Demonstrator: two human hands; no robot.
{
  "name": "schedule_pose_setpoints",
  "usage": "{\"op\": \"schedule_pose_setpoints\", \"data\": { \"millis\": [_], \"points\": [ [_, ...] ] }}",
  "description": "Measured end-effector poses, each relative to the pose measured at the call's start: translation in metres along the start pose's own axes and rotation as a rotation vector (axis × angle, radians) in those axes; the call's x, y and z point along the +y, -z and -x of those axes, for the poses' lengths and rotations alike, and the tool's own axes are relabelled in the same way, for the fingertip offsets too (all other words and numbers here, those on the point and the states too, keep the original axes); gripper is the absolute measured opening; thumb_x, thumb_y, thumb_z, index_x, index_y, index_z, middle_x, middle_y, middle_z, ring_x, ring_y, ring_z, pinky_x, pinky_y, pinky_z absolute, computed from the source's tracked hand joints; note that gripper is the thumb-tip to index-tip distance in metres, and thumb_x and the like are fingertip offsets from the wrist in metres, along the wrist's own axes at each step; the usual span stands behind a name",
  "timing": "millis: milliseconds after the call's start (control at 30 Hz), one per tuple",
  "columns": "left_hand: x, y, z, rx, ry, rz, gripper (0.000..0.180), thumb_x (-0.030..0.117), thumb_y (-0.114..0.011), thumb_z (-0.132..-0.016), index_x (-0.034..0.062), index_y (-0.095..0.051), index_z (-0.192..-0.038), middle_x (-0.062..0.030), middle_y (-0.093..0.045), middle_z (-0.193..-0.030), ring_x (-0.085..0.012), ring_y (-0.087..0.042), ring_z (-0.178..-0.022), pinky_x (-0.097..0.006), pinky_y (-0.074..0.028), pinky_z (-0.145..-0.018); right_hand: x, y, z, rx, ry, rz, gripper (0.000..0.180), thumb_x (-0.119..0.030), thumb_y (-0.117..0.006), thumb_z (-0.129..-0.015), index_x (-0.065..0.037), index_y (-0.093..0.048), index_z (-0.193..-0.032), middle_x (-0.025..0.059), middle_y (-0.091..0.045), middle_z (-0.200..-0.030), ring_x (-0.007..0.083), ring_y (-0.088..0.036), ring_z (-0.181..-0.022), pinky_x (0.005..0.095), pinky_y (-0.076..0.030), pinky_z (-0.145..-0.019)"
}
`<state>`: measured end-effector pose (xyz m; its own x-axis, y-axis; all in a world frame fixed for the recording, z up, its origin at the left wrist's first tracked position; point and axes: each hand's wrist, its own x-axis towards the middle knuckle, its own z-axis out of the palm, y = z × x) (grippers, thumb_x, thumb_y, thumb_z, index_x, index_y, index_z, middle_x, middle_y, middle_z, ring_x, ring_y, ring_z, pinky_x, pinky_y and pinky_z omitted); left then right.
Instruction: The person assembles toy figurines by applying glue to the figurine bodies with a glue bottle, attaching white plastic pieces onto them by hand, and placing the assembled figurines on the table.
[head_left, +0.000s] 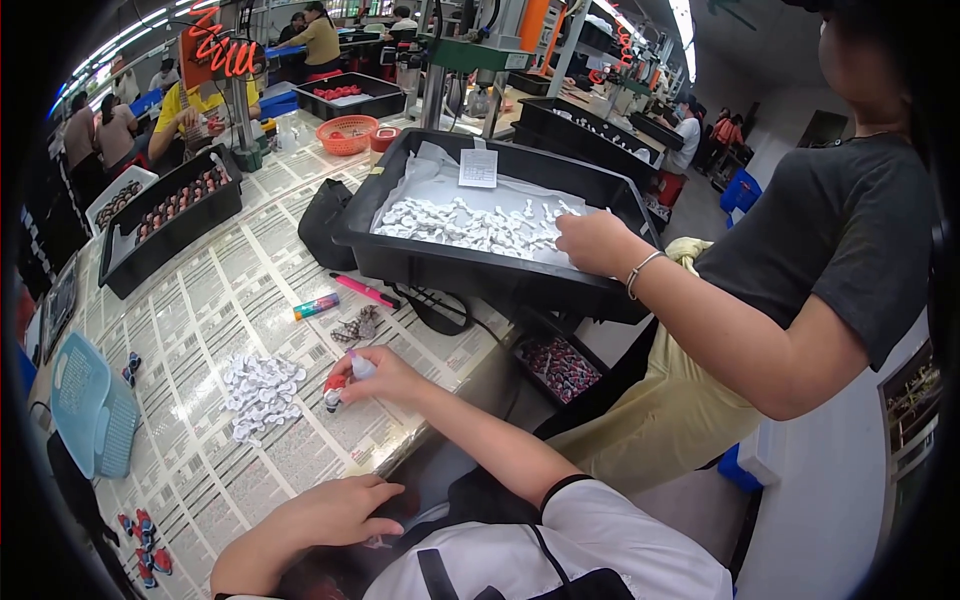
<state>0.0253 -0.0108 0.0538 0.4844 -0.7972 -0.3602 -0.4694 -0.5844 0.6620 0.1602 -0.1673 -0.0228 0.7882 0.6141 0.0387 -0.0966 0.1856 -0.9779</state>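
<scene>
My right hand (388,380) is closed round a small white squeeze bottle (362,368) with a purple tip. At its fingertips is a small red and white figure (334,388); whether the fingers also grip it I cannot tell. Just left of it lies a pile of small white parts (262,395) on the paper-covered table (215,490). My left hand (325,515) is by the table's near edge, thumb and fingers apart, with nothing visible in it. Several finished-looking red and blue figures (146,540) lie at the near left.
A person standing at right has a hand (595,243) in a black tray (450,262) of white parts. Blue basket (92,400) stands left. A marker (316,306), pink tool (366,291) and black tray of figures (165,245) are farther back. A bin (556,368) sits below the edge.
</scene>
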Motion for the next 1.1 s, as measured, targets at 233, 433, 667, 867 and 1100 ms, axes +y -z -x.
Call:
{"op": "schedule_pose_setpoints", "data": {
  "millis": [233, 433, 667, 867, 1100],
  "points": [
    [-0.004, -0.004, 0.0, 0.047, -0.035, -0.001, 0.057, 0.043, -0.054, -0.084, 0.0005, -0.046, -0.121, -0.018, -0.054, -0.111, -0.0348, -0.054, -0.099, -0.039, -0.044, -0.084, 0.002, 0.0, 0.002, 0.002, 0.028, 0.025, 0.029, 0.001, -0.071, -0.065, -0.001, -0.064, -0.093, 0.003, -0.063, -0.081, 0.0081, -0.058, -0.072, 0.0225, -0.05, -0.065],
    [-0.004, -0.006, 0.004, 0.064, -0.025, -0.003, 0.054, 0.04, -0.054, -0.085, -0.0002, -0.048, -0.12, -0.0178, -0.055, -0.109, -0.0342, -0.055, -0.098, -0.038, -0.044, -0.084, 0.0, -0.002, 0.0, -0.018, -0.004, 0.07, 0.03, 0.002, -0.071, -0.066, -0.002, -0.064, -0.095, 0.0018, -0.065, -0.086, 0.0053, -0.057, -0.074, 0.0203, -0.046, -0.068],
    [0.049, 0.088, -0.006, 0.403, -0.291, 0.204, 0.031, 0.014, -0.055, -0.085, 0.0005, -0.053, -0.114, -0.0154, -0.061, -0.077, -0.0259, -0.062, -0.074, -0.033, -0.048, -0.068, -0.018, -0.019, 0.009, 0.08, 0.096, -0.451, 0.031, 0.001, -0.072, -0.065, -0.002, -0.064, -0.095, 0.0028, -0.063, -0.084, 0.008, -0.057, -0.074, 0.0215, -0.048, -0.068],
    [0.093, 0.178, -0.088, 0.122, -0.124, -0.139, 0.048, 0.039, -0.036, -0.093, -0.002, -0.057, -0.103, -0.0192, -0.062, -0.088, -0.0323, -0.061, -0.081, -0.037, -0.048, -0.072, 0.003, 0.009, -0.008, 0.023, 0.009, -0.117, 0.031, 0.0, -0.071, -0.066, -0.001, -0.063, -0.096, 0.0041, -0.063, -0.085, 0.0105, -0.059, -0.078, 0.0241, -0.049, -0.07],
    [0.015, 0.022, -0.028, -0.033, -0.203, 0.071, 0.038, 0.034, -0.049, -0.089, -0.0006, -0.06, -0.101, -0.0187, -0.061, -0.083, -0.0344, -0.059, -0.079, -0.041, -0.047, -0.072, -0.002, 0.006, 0.004, 0.023, -0.034, -0.128, 0.029, 0.0, -0.071, -0.066, -0.001, -0.063, -0.095, 0.0045, -0.064, -0.088, 0.0102, -0.059, -0.079, 0.0256, -0.049, -0.072]
  ]
}}
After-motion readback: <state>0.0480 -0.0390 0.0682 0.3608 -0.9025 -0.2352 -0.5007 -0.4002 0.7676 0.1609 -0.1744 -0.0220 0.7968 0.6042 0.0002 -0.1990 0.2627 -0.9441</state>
